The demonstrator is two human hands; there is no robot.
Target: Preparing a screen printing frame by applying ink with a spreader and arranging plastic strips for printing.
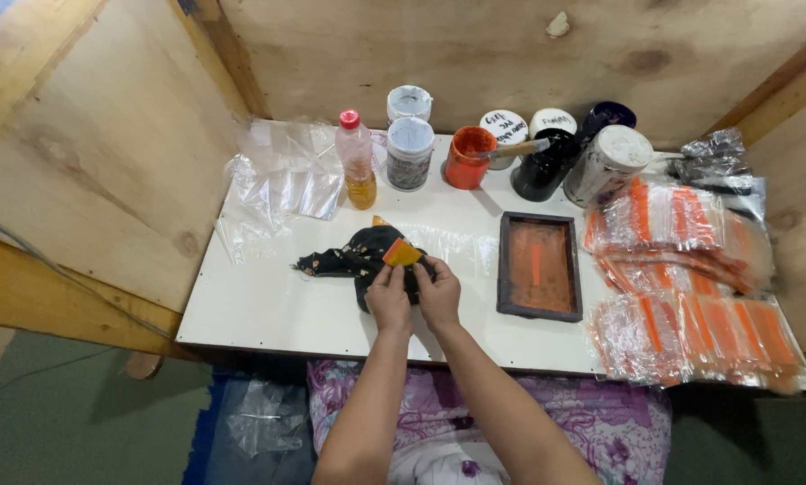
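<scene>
Both hands meet at the near middle of the white table (268, 305): the left hand (389, 299) pinches a small orange-yellow card (401, 254) in its grip, and the right hand (439, 294) is clenched on the black rag (360, 256) bunched beneath it. Just right lies a dark tray (539, 266) smeared orange; farther right, stacks of clear bags with orange strips (690, 287). Far back stand a bottle of yellow liquid (357, 160), an orange cup (469, 157) and several jars (409, 153), with loose clear plastic (282, 175) at far left.

Both forearms reach forward — left hand (389, 299) and right hand (439, 295) side by side, fingers curled.
</scene>
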